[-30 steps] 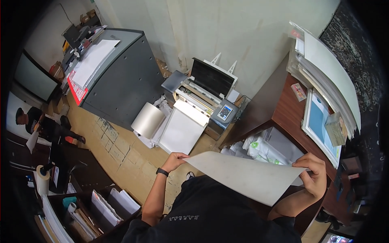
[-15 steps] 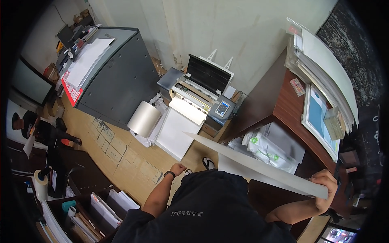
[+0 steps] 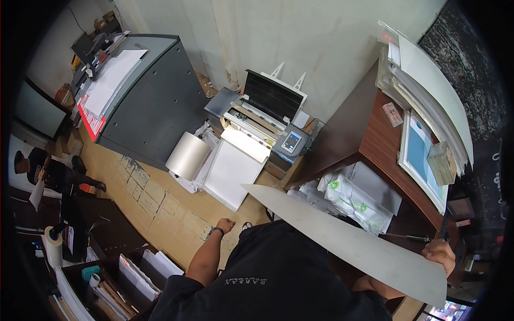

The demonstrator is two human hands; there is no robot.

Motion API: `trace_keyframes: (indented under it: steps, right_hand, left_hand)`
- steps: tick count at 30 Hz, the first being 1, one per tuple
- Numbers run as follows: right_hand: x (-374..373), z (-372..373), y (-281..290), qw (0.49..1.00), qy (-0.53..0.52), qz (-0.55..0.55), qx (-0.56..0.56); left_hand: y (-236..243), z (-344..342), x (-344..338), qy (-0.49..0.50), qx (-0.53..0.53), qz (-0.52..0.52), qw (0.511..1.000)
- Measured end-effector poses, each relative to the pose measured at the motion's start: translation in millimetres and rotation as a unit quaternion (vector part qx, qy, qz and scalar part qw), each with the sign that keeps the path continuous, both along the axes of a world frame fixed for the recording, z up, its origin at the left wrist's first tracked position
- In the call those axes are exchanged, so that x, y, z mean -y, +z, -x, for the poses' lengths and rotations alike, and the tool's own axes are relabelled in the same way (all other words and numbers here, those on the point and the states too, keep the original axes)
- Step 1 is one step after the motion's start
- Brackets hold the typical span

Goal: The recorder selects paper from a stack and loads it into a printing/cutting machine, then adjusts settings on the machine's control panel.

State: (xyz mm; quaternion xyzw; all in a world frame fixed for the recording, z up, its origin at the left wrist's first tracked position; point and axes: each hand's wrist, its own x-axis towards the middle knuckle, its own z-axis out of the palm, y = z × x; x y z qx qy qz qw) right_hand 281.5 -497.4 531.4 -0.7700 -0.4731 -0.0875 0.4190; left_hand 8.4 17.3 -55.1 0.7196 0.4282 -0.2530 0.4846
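My right hand (image 3: pixel 440 254) grips one edge of a large pale grey sheet (image 3: pixel 342 230). The sheet slants across the front of my body, its broad face turned up and its far narrow corner reaching toward the printer. Part of my right forearm is hidden beneath it. On the other side, my left hand (image 3: pixel 226 225) hangs low over the floor with its fingers curled in and nothing visible in them. A dark watch (image 3: pixel 217 231) circles that wrist. Ahead stands a wide-format printer (image 3: pixel 257 115), lid raised, with white paper (image 3: pixel 231 174) running out of its front.
A large paper roll (image 3: pixel 188 156) lies left of the printer, beside a big grey machine (image 3: pixel 155 101). To the right, a brown cabinet (image 3: pixel 369 136) carries stacked sheets (image 3: pixel 423 96); white plastic bags (image 3: pixel 356 200) sit below. Another person (image 3: pixel 45 174) is far left, near a divided shelf (image 3: pixel 107 273).
The grey sheet has tilted, showing more of its broad face and covering more of my right forearm. My right hand has shifted right and slightly down; my left hand has moved a little left.
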Motion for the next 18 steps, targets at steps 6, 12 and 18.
trace_keyframes:
  steps: [6, 12, 18]
  right_hand:
    - [15.4, -20.1, 12.7, 0.989, 0.146, 0.027, -0.015]
    - [24.7, -23.5, 11.9, 0.98, 0.191, 0.031, -0.033]
    - [27.8, -27.3, 13.4, 0.976, 0.215, 0.028, -0.032]
  left_hand:
    - [-8.5, -18.9, 14.7, 0.007, 0.051, 0.005, 0.999]
    - [3.0, -22.3, 23.7, -0.014, 0.025, -0.006, 1.0]
    - [12.9, -8.8, 22.2, 0.001, -0.006, -0.005, 1.0]
